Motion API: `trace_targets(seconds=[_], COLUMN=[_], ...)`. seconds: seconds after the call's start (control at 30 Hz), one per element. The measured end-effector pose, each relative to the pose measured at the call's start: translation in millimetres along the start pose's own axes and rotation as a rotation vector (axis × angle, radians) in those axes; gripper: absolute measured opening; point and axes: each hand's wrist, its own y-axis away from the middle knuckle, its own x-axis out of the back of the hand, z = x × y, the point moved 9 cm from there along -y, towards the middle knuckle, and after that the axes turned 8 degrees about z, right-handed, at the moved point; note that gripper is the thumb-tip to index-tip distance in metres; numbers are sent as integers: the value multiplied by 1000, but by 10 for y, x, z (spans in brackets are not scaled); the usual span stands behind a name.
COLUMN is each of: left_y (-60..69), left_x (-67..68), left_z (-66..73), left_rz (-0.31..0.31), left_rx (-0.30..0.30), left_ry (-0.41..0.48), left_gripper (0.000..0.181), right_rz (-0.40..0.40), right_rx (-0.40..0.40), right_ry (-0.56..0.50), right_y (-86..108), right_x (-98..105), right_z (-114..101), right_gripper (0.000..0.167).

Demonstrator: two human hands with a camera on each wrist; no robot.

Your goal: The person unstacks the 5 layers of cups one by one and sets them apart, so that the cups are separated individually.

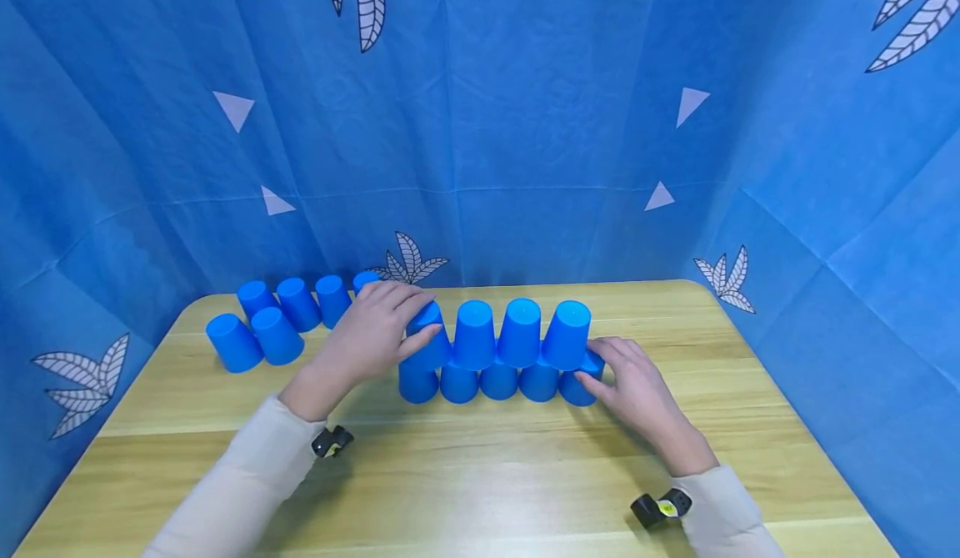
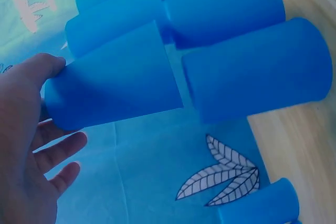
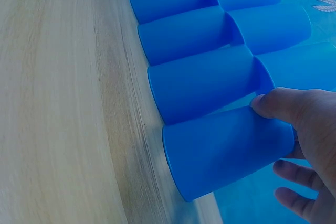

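Observation:
Upside-down blue plastic cups form a two-level wall at the middle of the table, the upper cups [image 1: 474,334] bridging the lower ones [image 1: 459,383]. My left hand [image 1: 378,329] grips the upper row's leftmost cup [image 2: 113,80] near its closed end, thumb on one side and fingers on the other. Below that cup, the left end cup [image 2: 260,74] of the lower row shows in the left wrist view. My right hand [image 1: 633,383] holds the lower row's rightmost cup [image 3: 226,150] between thumb and fingers. Its open rim faces the tabletop.
Several more upside-down blue cups [image 1: 277,337] stand on the table's left, one partly hidden behind my left hand. Blue curtains [image 1: 555,124] with leaf prints hang around the wooden table [image 1: 480,475]. A small black device [image 1: 660,508] sits at each wrist.

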Motion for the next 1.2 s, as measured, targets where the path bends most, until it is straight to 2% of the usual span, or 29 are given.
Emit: trace_targets(seconds=[0.2,0.53,0.8,1.03,1.2], left_y=[30,208,384,560,693], left_x=[170,292,243,118,45], left_z=[-157,-609,-984,-1287,-1455], left_rz=[47,80,23,-21,-44], left_rx=[50,158,289,359,402], left_ry=[2,-30,-72,-93,-95], left_gripper=[49,47,47,49,50], right_rz=[1,0,1,3,-1], right_rx=[-1,-2,3,6,3], right_ry=[3,2,-2,-5,-7], right_y=[1,-5,-4,-14,-13], right_x=[2,4,3,1,0], right_z=[5,20,15,1,1], right_gripper=[47,48,48,49,47])
